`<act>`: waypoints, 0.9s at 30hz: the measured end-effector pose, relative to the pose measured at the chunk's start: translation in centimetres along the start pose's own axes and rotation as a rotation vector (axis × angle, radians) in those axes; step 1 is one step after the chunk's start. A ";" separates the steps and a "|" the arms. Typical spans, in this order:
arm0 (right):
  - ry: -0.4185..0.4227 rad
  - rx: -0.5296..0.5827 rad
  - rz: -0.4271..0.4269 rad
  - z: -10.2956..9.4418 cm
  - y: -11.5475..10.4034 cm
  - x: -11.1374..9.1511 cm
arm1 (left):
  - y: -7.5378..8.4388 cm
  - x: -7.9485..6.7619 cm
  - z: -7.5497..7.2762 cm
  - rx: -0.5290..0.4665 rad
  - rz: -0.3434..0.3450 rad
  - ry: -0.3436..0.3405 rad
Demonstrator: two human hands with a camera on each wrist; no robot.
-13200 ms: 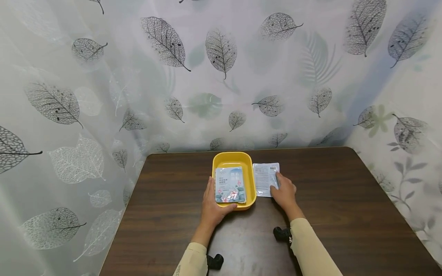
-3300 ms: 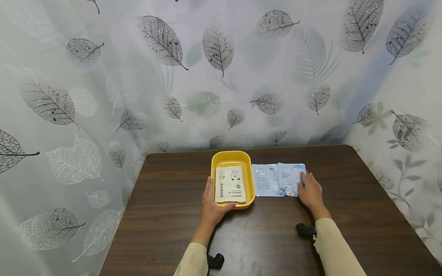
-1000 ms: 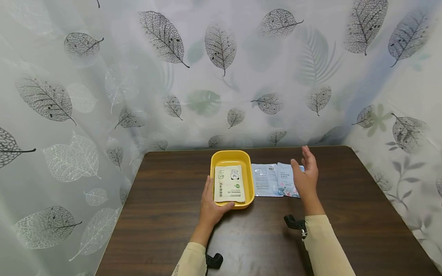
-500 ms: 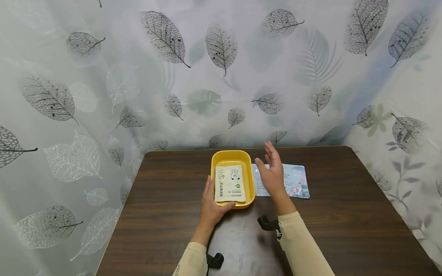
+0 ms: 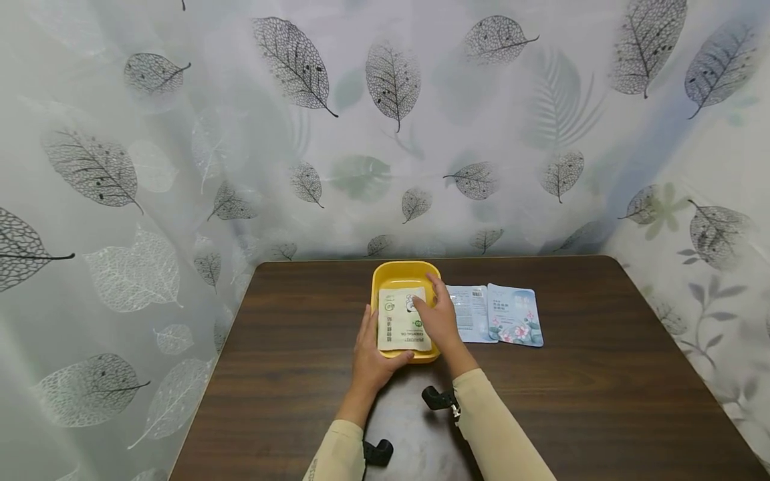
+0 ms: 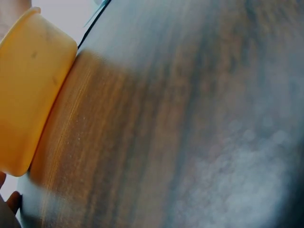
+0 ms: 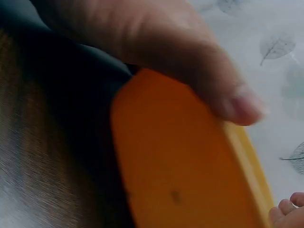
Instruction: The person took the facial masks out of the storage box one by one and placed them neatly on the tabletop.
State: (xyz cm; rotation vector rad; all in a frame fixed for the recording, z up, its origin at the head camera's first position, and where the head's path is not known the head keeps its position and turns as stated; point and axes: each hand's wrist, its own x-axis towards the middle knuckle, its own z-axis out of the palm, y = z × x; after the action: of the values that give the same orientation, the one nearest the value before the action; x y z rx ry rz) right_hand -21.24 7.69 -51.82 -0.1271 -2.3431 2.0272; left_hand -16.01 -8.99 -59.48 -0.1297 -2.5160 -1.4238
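Observation:
A yellow plastic tray (image 5: 402, 272) stands near the back of the wooden table. In it lies a cream packet (image 5: 402, 321) printed with a panda and the words "ESSENTIAL OIL". My left hand (image 5: 371, 361) holds the tray's near left corner, thumb at the front rim and fingers along the left side. My right hand (image 5: 442, 321) is over the tray's right side, its fingers extended and its thumb above the packet; whether the thumb touches it I cannot tell. Right of the tray lie two flat sachets: a pale text-covered one (image 5: 473, 314) and a blue lotus-printed one (image 5: 515, 314), slightly overlapping.
The dark wooden table (image 5: 601, 374) extends on both sides of the tray. A leaf-patterned curtain (image 5: 373, 133) hangs behind its back edge and at both sides. Black wrist mounts (image 5: 377, 453) stick out below the sleeves.
The blue sachet that lay on the cream packet was placed on the table at the right. My right hand has since released it and moved left over the tray. My left hand stays put.

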 end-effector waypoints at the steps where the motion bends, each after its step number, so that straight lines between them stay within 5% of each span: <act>1: -0.006 -0.004 0.034 0.2 0.3 0.0 | 0.0 0.0 0.0 -0.001 0.002 0.000; 16: -0.048 -0.082 0.229 1.9 2.0 0.3 | 0.1 -0.1 0.3 0.016 0.007 0.022; 27: -0.026 0.087 0.074 1.9 1.8 -0.4 | 0.0 0.1 0.3 0.027 0.030 0.024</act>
State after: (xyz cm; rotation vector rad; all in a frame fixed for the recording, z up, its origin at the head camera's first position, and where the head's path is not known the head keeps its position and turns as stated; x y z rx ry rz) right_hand -20.90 6.02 -53.84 -0.1877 -2.2937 2.1737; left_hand -16.16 -8.71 -59.65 -0.1444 -2.5019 -1.3715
